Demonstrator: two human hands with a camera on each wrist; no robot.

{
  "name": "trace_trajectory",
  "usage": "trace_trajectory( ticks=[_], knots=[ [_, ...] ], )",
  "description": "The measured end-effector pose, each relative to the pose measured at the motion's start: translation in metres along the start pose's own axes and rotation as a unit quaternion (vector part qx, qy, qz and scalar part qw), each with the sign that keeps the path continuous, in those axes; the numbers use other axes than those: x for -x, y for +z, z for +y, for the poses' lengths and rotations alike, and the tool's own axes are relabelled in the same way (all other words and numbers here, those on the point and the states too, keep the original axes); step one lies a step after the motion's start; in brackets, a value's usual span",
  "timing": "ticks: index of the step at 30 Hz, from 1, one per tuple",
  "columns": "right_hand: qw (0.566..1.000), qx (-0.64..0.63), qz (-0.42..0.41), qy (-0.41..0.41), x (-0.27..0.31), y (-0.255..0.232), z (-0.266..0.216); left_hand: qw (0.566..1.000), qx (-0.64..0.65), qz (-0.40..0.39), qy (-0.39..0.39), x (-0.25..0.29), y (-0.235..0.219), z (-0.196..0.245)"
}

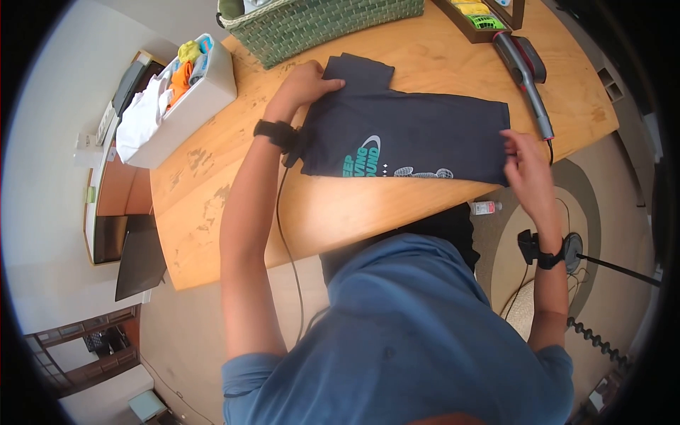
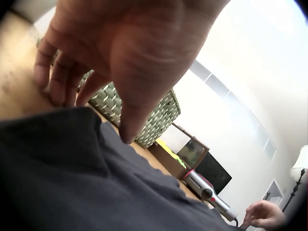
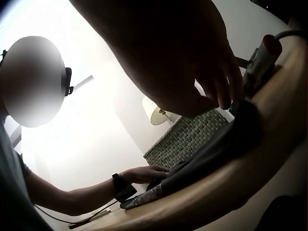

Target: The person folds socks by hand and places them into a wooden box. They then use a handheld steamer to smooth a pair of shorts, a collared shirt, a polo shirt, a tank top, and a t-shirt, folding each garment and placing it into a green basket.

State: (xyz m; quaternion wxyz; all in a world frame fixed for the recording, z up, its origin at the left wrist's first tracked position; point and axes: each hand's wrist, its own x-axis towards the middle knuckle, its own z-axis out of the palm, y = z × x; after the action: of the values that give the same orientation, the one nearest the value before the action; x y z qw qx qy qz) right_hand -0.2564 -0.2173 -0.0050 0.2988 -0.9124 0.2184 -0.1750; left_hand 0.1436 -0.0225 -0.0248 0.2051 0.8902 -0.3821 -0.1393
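Note:
A dark T-shirt (image 1: 432,127) lies folded on the wooden table, one sleeve pointing away from the body. Along its near fold, teal lettering and a pale graphic are cut off. My left hand (image 1: 306,86) is at the shirt's left end by the sleeve, fingers loosely bent and thumb over the cloth. The left wrist view shows this hand (image 2: 120,57) palm down, just above the dark fabric. At the opposite end, my right hand (image 1: 525,170) has its loosely bent fingertips at the shirt's right edge. The right wrist view shows these fingers (image 3: 222,91) beside a raised bit of cloth.
A green woven basket (image 1: 319,28) stands behind the shirt. At the left is a white bin (image 1: 205,92) of clothes. A grey and red corded styling tool (image 1: 524,81) lies right of the shirt, near a brown box (image 1: 464,25). The table's curved front edge (image 1: 340,244) is close to the body.

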Motion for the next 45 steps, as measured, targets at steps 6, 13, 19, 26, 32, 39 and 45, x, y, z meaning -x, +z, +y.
trace_trajectory(
  ticks=[6,13,19,26,32,39,45],
  knots=[
    [0.977,-0.138,-0.157,-0.029,-0.023,0.027,-0.022,0.975,0.123,0.089,0.161,0.014,0.004,0.022],
    [0.949,-0.182,-0.257,-0.018,-0.039,0.015,-0.018,0.960,0.105,-0.064,0.250,0.088,-0.018,0.051],
    [0.955,-0.143,-0.231,-0.119,-0.077,0.028,-0.040,0.993,-0.014,-0.104,0.055,0.071,-0.008,0.022],
    [0.958,0.038,-0.200,-0.202,-0.111,0.038,-0.038,0.994,0.086,-0.004,0.074,0.078,-0.021,0.004],
    [0.962,0.078,-0.193,-0.174,-0.121,0.053,-0.031,0.997,0.037,0.026,0.064,0.050,-0.083,-0.048],
    [0.965,-0.007,-0.219,-0.140,-0.120,0.061,-0.055,0.995,-0.017,-0.082,0.055,0.057,-0.106,0.074],
    [0.803,-0.488,-0.290,0.183,-0.117,0.052,-0.049,0.916,0.304,-0.243,0.102,0.071,-0.053,0.135]
  ],
)
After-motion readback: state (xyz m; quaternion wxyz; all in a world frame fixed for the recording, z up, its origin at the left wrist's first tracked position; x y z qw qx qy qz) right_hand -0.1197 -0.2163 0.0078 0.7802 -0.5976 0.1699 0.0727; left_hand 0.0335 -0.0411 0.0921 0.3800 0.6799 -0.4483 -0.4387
